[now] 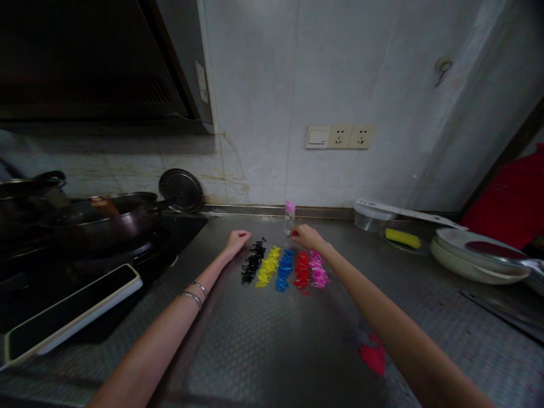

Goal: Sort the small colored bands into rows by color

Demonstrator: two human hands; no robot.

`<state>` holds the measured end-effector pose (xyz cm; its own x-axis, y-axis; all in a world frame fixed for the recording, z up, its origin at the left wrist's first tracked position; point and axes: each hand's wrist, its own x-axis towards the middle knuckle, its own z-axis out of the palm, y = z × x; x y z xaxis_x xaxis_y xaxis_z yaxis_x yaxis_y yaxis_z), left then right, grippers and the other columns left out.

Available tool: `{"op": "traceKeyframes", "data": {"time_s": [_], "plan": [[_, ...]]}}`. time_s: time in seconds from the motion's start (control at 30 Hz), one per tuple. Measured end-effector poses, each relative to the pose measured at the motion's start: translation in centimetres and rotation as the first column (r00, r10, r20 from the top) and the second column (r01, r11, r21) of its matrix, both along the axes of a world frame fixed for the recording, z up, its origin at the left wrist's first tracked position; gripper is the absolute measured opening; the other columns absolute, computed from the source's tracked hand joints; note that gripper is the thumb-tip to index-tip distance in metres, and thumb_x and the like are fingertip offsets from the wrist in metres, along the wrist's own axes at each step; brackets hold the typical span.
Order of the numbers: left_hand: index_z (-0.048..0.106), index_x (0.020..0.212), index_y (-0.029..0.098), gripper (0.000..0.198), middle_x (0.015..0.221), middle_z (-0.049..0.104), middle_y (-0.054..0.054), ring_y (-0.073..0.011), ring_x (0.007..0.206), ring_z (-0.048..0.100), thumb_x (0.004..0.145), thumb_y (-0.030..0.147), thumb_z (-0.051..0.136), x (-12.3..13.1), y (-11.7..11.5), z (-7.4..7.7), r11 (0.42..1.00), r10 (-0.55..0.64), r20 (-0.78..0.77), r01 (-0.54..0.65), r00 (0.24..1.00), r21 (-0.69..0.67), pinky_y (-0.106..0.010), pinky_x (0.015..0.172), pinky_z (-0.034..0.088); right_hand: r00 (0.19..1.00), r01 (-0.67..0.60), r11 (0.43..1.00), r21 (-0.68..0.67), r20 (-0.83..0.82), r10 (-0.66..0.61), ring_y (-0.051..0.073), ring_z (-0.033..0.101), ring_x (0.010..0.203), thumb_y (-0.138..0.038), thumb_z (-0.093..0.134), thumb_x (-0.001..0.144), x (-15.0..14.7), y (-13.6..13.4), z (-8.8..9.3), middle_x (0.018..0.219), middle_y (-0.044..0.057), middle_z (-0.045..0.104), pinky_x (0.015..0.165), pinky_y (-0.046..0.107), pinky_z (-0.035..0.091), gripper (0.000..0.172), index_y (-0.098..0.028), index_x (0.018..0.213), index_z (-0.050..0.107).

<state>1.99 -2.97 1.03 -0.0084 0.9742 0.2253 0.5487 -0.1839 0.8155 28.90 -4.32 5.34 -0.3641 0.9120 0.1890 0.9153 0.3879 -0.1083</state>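
Observation:
Small pieces lie sorted by colour in rows on the metal counter [255,340]: black [253,263], yellow [267,267], blue [284,271], red [302,272] and pink [318,270]. My left hand [238,240] is closed beside the top of the black row, its fingertips pressed together; whatever they hold is too small to name. Behind the rows stands a clear bottle with a pink cap [289,214]. My right hand [305,234] is just right of the bottle's base, fingers pinched on a tiny dark thing that I cannot make out.
At the left are a stove with a pan [114,224], a round dark lid [181,190] and a phone-like device [72,311]. On the right stand a plastic tub [369,217], a yellow sponge [402,238] and stacked bowls [471,263]. Wall sockets [340,136] are behind.

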Motion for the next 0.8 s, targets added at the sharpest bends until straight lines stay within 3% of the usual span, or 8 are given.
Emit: {"op": "traceKeyframes", "data": {"time_s": [0.2, 0.37, 0.8], "plan": [[0.068, 0.083, 0.010, 0.028, 0.078, 0.068, -0.006, -0.0123, 0.065, 0.057, 0.071, 0.027, 0.049, 0.3, -0.2, 0.3, 1.000, 0.012, 0.014, -0.012, 1.000, 0.000, -0.020, 0.059, 0.041, 0.974, -0.126, 0.992, -0.002, -0.189, 0.123, 0.014, 0.059, 0.076, -0.016, 0.051, 0.073, -5.2, 0.9, -0.1, 0.084, 0.006, 0.067, 0.066, 0.018, 0.042, 0.021, -0.015, 0.088, 0.066], [0.069, 0.076, 0.009, 0.025, 0.070, 0.066, -0.005, -0.0134, 0.062, 0.056, 0.068, 0.024, 0.050, 0.3, -0.2, 0.1, 0.999, -0.008, 0.044, 0.006, 0.999, 0.044, -0.021, 0.058, 0.040, 0.986, -0.072, 0.994, -0.087, -0.155, 0.058, 0.015, 0.060, 0.078, -0.016, 0.052, 0.071, -8.4, 1.5, -1.1, 0.084, 0.008, 0.067, 0.066, 0.019, 0.041, 0.021, -0.014, 0.085, 0.068], [0.068, 0.067, 0.010, 0.021, 0.050, 0.056, 0.000, -0.0100, 0.049, 0.046, 0.064, 0.022, 0.051, 0.2, 0.0, -0.3, 0.998, 0.025, 0.099, -0.030, 0.995, 0.048, -0.020, 0.051, 0.034, 0.954, -0.084, 0.990, -0.109, -0.295, 0.049, 0.018, 0.061, 0.080, -0.019, 0.054, 0.066, -9.5, 4.2, -2.8, 0.084, 0.008, 0.068, 0.068, 0.020, 0.043, 0.026, -0.013, 0.086, 0.070]]}}
